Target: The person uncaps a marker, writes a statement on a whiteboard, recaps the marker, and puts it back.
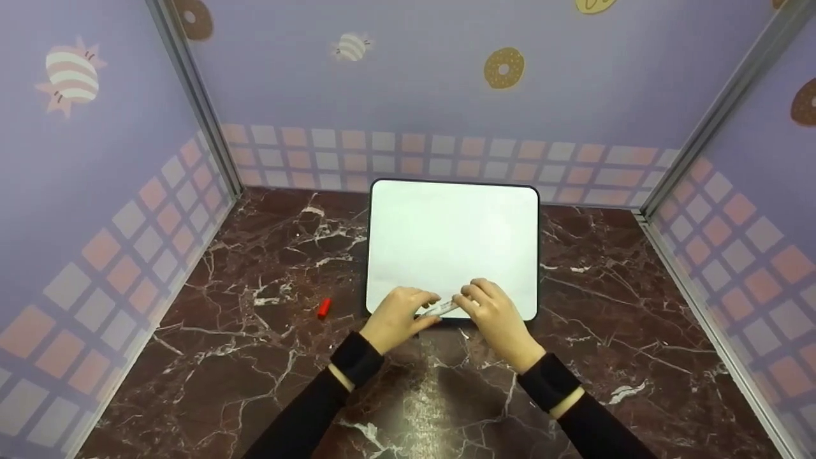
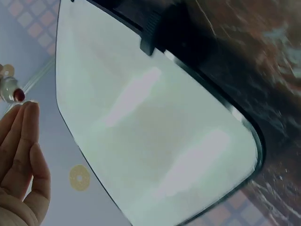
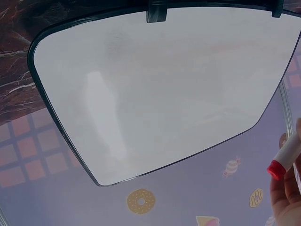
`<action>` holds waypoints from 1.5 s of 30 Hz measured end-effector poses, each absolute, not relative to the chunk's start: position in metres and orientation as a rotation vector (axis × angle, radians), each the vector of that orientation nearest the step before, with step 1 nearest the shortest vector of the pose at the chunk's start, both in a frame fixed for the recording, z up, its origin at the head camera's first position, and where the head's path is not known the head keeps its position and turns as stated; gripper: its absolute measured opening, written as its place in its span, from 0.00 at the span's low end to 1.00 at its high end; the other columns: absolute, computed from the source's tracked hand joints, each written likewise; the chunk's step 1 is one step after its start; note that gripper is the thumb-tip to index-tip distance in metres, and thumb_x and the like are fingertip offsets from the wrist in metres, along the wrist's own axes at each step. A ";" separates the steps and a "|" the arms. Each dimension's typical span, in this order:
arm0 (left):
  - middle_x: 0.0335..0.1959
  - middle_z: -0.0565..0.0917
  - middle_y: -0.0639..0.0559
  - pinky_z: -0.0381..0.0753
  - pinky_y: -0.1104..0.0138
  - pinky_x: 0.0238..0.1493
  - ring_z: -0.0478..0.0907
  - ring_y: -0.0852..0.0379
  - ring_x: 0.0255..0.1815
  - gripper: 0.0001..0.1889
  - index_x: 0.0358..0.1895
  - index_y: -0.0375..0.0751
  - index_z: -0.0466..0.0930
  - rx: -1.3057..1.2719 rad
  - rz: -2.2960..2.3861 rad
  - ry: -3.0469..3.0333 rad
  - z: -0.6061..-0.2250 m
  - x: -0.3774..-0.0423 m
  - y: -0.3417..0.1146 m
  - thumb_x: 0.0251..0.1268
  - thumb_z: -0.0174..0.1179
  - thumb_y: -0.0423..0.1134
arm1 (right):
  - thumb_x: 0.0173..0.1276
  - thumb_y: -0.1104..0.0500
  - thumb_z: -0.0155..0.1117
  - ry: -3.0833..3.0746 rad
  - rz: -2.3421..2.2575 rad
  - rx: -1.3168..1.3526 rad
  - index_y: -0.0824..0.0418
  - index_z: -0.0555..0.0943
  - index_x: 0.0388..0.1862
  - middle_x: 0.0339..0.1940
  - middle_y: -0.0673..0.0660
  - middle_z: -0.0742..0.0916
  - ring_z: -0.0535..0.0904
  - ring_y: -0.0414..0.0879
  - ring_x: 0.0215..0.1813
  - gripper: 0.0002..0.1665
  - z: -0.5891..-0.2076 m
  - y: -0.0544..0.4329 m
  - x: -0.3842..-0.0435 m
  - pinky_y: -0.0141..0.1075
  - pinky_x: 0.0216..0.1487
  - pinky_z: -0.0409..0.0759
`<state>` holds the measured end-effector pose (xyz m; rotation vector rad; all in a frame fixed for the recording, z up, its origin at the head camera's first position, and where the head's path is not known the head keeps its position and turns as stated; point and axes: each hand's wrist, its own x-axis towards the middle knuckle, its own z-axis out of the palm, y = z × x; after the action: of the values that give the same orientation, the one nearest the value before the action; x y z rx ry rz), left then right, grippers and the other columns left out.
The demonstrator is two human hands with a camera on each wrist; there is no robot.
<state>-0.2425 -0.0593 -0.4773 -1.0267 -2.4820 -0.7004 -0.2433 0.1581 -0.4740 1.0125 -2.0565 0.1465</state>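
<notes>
Both hands are at the lower edge of a black-framed whiteboard. A white marker lies between them, slanting up to the right. My left hand holds its left part between thumb and fingers. My right hand pinches the other end. In the right wrist view the white marker shows a red end beside the right hand. The left wrist view shows the marker's tip end above the fingertips of the left hand. A small red cap lies left of the board.
The table has a dark red marbled top. Purple walls with checks and sweets enclose it at the back and sides. Black clips grip the board's lower edge, and its white face carries bright reflections.
</notes>
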 end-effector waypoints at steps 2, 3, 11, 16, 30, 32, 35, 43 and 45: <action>0.35 0.89 0.46 0.87 0.61 0.42 0.86 0.52 0.34 0.12 0.43 0.37 0.86 -1.031 -0.762 -2.486 -0.477 -0.242 -0.057 0.58 0.71 0.37 | 0.49 0.68 0.71 -2.048 0.146 1.029 0.61 0.86 0.35 0.35 0.56 0.87 0.81 0.51 0.41 0.12 -0.473 0.157 -0.243 0.39 0.46 0.86; 0.34 0.89 0.46 0.87 0.62 0.41 0.86 0.52 0.34 0.10 0.42 0.37 0.86 -1.035 -0.778 -2.488 -0.477 -0.242 -0.056 0.58 0.71 0.36 | 0.49 0.68 0.72 -2.048 0.147 1.032 0.61 0.86 0.35 0.35 0.56 0.87 0.81 0.51 0.42 0.12 -0.473 0.156 -0.243 0.40 0.47 0.86; 0.32 0.89 0.49 0.88 0.63 0.40 0.85 0.54 0.33 0.07 0.39 0.38 0.87 -0.941 -0.823 -2.458 -0.478 -0.242 -0.058 0.56 0.70 0.31 | 0.45 0.64 0.83 -2.316 0.751 0.822 0.61 0.79 0.62 0.53 0.61 0.84 0.77 0.56 0.58 0.41 -0.471 0.160 -0.242 0.47 0.63 0.81; 0.33 0.89 0.49 0.86 0.61 0.39 0.85 0.53 0.33 0.08 0.40 0.39 0.87 -0.889 -0.814 -2.354 -0.478 -0.241 -0.059 0.57 0.69 0.31 | 0.54 0.62 0.79 -2.378 1.505 0.536 0.61 0.75 0.66 0.55 0.62 0.83 0.79 0.51 0.56 0.39 -0.474 0.155 -0.245 0.43 0.58 0.84; 0.40 0.89 0.46 0.87 0.60 0.49 0.86 0.51 0.41 0.15 0.46 0.36 0.86 -0.815 -0.834 -2.391 -0.478 -0.248 -0.067 0.60 0.70 0.41 | 0.67 0.71 0.63 -2.074 2.294 0.392 0.80 0.79 0.39 0.26 0.51 0.85 0.80 0.40 0.27 0.08 -0.481 0.131 -0.257 0.27 0.32 0.80; 0.46 0.88 0.42 0.86 0.57 0.56 0.85 0.47 0.48 0.19 0.52 0.34 0.83 -0.716 -0.896 -2.428 -0.478 -0.258 -0.081 0.62 0.68 0.42 | 0.67 0.71 0.62 -2.039 2.258 0.410 0.81 0.78 0.38 0.25 0.51 0.85 0.80 0.39 0.26 0.09 -0.480 0.127 -0.262 0.26 0.30 0.80; 0.56 0.82 0.36 0.78 0.53 0.67 0.79 0.41 0.59 0.22 0.59 0.32 0.78 -0.516 -0.970 -2.433 -0.482 -0.278 -0.106 0.65 0.64 0.38 | 0.69 0.70 0.61 -1.983 2.229 0.429 0.81 0.77 0.39 0.28 0.53 0.87 0.81 0.39 0.26 0.10 -0.477 0.120 -0.272 0.27 0.31 0.82; 0.61 0.78 0.29 0.80 0.50 0.64 0.78 0.36 0.61 0.25 0.68 0.27 0.68 -0.174 -1.337 -2.566 -0.499 -0.317 -0.141 0.70 0.56 0.31 | 0.66 0.71 0.65 -1.868 2.110 0.519 0.79 0.80 0.38 0.42 0.75 0.85 0.85 0.44 0.32 0.08 -0.468 0.090 -0.309 0.30 0.39 0.87; 0.59 0.80 0.29 0.85 0.52 0.57 0.81 0.36 0.57 0.24 0.68 0.28 0.69 -0.120 -1.465 -2.592 -0.502 -0.320 -0.143 0.71 0.55 0.30 | 0.63 0.71 0.68 -1.887 2.037 0.505 0.78 0.80 0.35 0.38 0.75 0.85 0.84 0.45 0.30 0.08 -0.466 0.080 -0.318 0.28 0.35 0.85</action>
<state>-0.3203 -0.1430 -0.5024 -0.1196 -2.5918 -1.4653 -0.3179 0.0801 -0.4662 0.5053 -1.8874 2.0369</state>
